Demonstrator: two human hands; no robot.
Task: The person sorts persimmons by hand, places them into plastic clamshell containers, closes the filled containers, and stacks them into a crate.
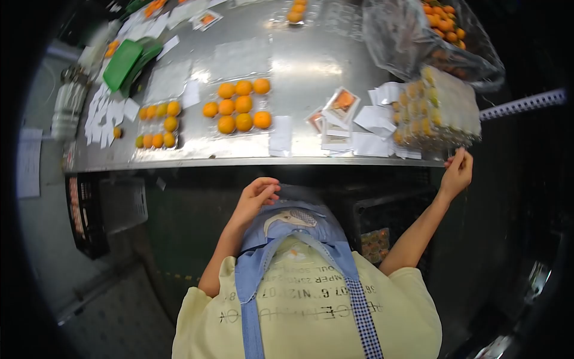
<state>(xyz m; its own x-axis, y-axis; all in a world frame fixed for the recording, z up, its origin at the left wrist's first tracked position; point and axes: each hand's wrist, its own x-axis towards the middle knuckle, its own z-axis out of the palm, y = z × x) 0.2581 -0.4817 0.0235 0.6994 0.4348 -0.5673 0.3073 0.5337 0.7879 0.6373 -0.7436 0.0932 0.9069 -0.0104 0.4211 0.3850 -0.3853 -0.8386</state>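
My left hand (258,200) hangs before the blue apron (305,218), below the table edge, fingers loosely curled and slightly apart, nothing visible in them. At the table's right corner my right hand (458,173) has its fingertips pinched together, just under a stack of clear plastic packs (451,110) of orange fruit. Whether it touches the stack or grips something small, I cannot make out. A clear tray of oranges (243,104) lies open on the table, with one orange outside its rows. Left of it is another tray of smaller, partly greenish fruit (170,124).
Printed cards (344,103) and white paper slips (375,121) lie beside the stack. A plastic-lined container of oranges (442,27) stands at the back right. A green scoop-like container (124,64) sits at left. Dark crates (86,209) are below the metal table (311,72).
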